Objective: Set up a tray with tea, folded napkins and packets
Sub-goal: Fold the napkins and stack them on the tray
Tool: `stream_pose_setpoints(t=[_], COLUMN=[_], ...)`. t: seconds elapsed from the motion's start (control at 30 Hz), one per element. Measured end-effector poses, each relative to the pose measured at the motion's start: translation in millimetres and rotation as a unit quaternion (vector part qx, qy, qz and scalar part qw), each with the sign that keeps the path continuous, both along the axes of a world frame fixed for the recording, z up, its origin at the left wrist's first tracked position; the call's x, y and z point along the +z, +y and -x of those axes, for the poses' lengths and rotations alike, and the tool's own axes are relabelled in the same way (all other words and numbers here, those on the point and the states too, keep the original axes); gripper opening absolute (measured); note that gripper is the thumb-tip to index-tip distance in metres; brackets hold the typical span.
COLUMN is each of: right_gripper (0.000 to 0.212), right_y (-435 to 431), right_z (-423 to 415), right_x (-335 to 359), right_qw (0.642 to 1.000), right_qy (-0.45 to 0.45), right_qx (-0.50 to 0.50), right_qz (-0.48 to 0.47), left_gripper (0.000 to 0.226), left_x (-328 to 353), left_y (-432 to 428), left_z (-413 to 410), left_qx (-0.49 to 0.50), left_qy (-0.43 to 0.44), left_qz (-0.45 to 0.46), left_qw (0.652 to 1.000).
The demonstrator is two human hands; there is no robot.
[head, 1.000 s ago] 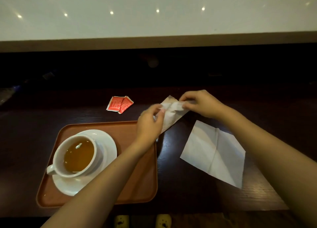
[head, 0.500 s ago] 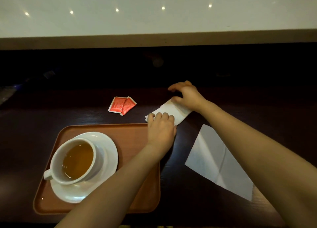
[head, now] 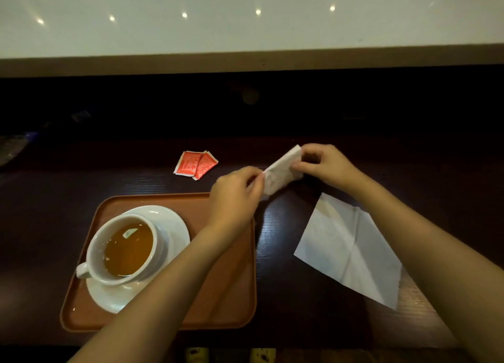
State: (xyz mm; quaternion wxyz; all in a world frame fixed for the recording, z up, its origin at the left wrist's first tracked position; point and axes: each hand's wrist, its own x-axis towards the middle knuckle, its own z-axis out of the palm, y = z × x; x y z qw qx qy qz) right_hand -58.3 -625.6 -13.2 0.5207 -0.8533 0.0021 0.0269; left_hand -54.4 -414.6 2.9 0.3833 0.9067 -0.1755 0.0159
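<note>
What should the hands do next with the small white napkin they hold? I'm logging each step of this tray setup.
Probably lay the small folded white paper napkin on the bare right part of the brown plastic tray. The left hand and right hand pinch it above the table, already folded small, and the tray holds only the white cup of tea on its saucer.

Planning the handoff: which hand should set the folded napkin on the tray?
Left, probably. The left hand pinches the napkin right above the tray corner; the right hand holds its far end, farther from the tray.
</note>
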Motion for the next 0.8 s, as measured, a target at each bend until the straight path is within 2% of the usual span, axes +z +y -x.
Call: stream_pose_setpoints(t=[0.07, 0.1, 0.2, 0.33, 0.47, 0.57, 0.8], right_gripper=[0.009, 0.009, 0.006, 0.003, 0.006, 0.005, 0.011], right_y=[7.4, 12.8, 36.9, 81.7, 120.9, 141.4, 164.8], right_z=[-1.8, -2.3, -0.9, -0.3, 3.3, 8.5, 16.9], right_x=[11.5, 16.5, 26.0, 26.9, 14.6, 2.6, -20.9], right_qw=[0.996, 0.995, 0.996, 0.996, 0.989, 0.982, 0.958], right_qy=[0.028, 0.035, 0.053, 0.076, 0.080, 0.077, 0.006], right_qx=[-0.012, -0.013, 0.003, 0.042, 0.077, 0.096, 0.077], right_qz=[-0.087, -0.097, -0.070, 0.022, 0.103, 0.145, 0.275], left_gripper=[0.013, 0.012, 0.009, 0.016, 0.031, 0.038, 0.057], left_x=[9.7, 13.5, 17.6, 6.8, -13.6, -23.9, -26.7], left_y=[15.0, 22.7, 45.5, 71.9, 89.5, 97.1, 110.6], left_z=[5.1, 8.8, 29.4, 66.3, 95.1, 109.2, 122.0], left_qx=[0.044, 0.063, 0.088, 0.139, 0.185, 0.200, 0.147], left_qy=[0.063, 0.100, 0.206, 0.294, 0.253, 0.215, 0.170], left_qz=[0.079, 0.115, 0.193, 0.177, 0.057, 0.008, -0.110], left_qw=[0.994, 0.986, 0.955, 0.929, 0.948, 0.956, 0.968])
